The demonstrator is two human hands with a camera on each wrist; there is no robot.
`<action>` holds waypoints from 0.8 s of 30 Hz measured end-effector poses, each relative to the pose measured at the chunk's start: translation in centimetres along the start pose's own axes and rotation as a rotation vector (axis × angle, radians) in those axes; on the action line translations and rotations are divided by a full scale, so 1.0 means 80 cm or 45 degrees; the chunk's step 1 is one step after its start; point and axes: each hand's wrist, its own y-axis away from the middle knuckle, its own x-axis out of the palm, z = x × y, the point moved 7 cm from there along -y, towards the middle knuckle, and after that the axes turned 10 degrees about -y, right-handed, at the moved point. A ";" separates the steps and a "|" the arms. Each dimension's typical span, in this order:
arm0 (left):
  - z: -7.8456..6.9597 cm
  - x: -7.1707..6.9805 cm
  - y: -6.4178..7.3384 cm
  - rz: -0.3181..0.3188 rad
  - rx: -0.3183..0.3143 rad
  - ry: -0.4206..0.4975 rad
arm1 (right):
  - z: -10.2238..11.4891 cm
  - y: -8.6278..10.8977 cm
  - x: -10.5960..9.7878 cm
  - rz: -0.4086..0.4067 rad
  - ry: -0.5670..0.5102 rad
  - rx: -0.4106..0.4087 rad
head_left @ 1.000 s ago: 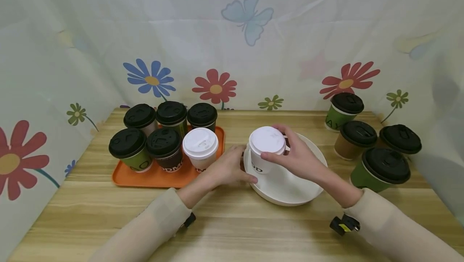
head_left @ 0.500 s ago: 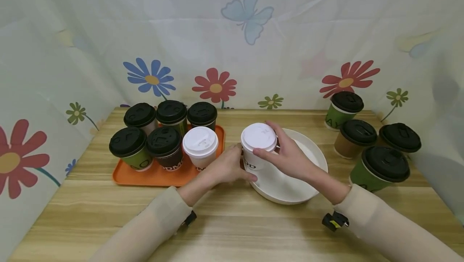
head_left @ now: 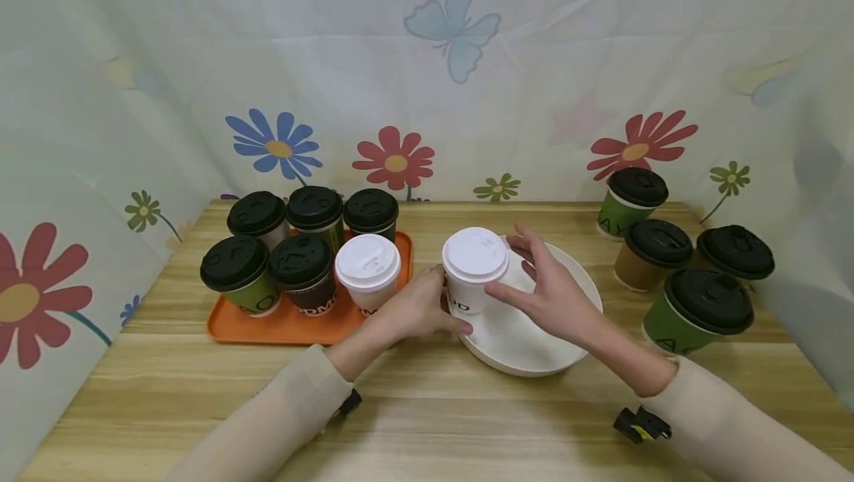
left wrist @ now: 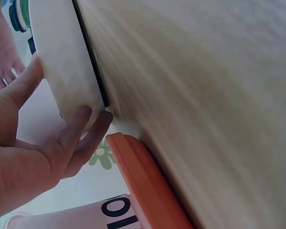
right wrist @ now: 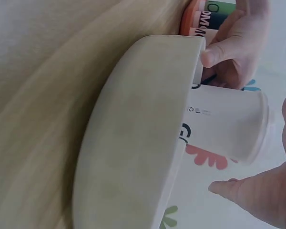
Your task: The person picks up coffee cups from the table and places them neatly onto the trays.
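Observation:
A white paper cup (head_left: 475, 256) with a white lid stands upright inside the left part of a round, high-rimmed white dish (head_left: 517, 365). My right hand (head_left: 557, 300) is just right of the cup, thumb and fingers spread apart. In the right wrist view, a gap shows between that hand and the cup (right wrist: 226, 121). My left hand (head_left: 415, 308) rests at the dish's left side. The left wrist view has its thumb at the rim and its extended fingertips against the outer wall (left wrist: 64, 52).
Left of the dish, an orange tray (head_left: 267, 330) bears several lidded cups, one of them white-lidded (head_left: 368, 267). Several black-lidded cups, including a green one (head_left: 697, 311), stand along the right side of the wooden table (head_left: 440, 423). A flower-printed curtain (head_left: 534, 59) encloses the back and sides.
The white cup has shifted left within the dish. My right hand moved left with it, then let go and drew back to the right, its fingers spreading. The left hand stays put.

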 end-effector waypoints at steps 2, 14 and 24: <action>0.000 0.000 0.000 -0.001 -0.010 0.006 | 0.001 0.010 -0.009 -0.027 0.005 -0.011; 0.002 0.002 0.000 0.003 -0.049 0.015 | 0.013 0.083 -0.081 -0.254 0.210 -0.152; 0.004 0.002 0.000 0.009 -0.061 0.015 | 0.015 0.131 -0.133 -0.423 0.330 -0.190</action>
